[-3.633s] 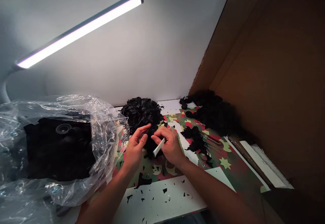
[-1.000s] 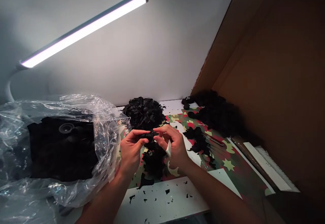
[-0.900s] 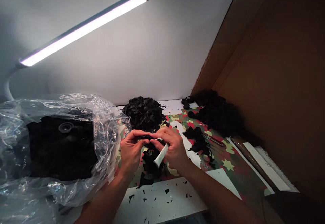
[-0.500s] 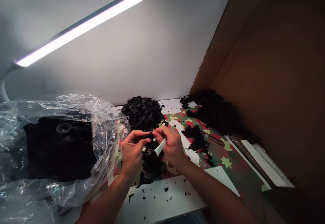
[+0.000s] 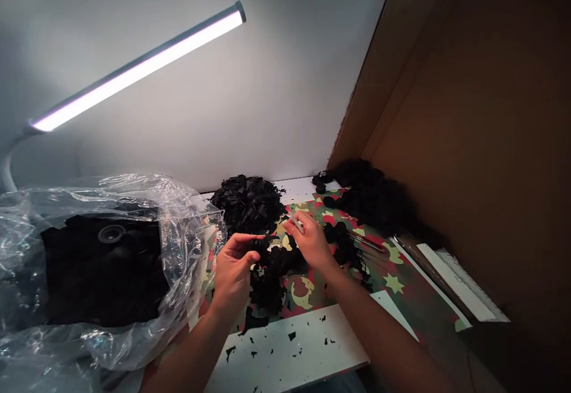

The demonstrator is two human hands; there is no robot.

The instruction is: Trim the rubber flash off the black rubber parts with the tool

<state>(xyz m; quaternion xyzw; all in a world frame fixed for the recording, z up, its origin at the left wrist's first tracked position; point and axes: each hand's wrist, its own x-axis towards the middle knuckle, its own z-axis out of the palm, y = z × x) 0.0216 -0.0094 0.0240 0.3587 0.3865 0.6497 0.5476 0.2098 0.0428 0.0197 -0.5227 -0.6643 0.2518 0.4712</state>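
Note:
My left hand (image 5: 234, 268) pinches a small dark part with a ribbed look (image 5: 259, 244) between thumb and fingers. A little to its right, my right hand (image 5: 310, 241) is closed on a slim whitish tool (image 5: 296, 223), whose kind I cannot make out. The two hands are apart. Beneath them, loose black scraps (image 5: 270, 286) lie on a patterned red, green and yellow sheet (image 5: 328, 289). Just beyond the hands stands a heap of black shreds (image 5: 247, 203).
A clear plastic bag (image 5: 178, 262) with black pieces is at the left, under a lit lamp (image 5: 143, 66). More black pieces (image 5: 379, 200) pile up by the cardboard wall (image 5: 468, 113). Tweezers (image 5: 368, 242) and a white strip (image 5: 455, 280) lie at the right.
My right hand has moved up and away from the left, taking the whitish tool along and turning it. My left hand still holds the dark part. The camera view has tilted slightly.

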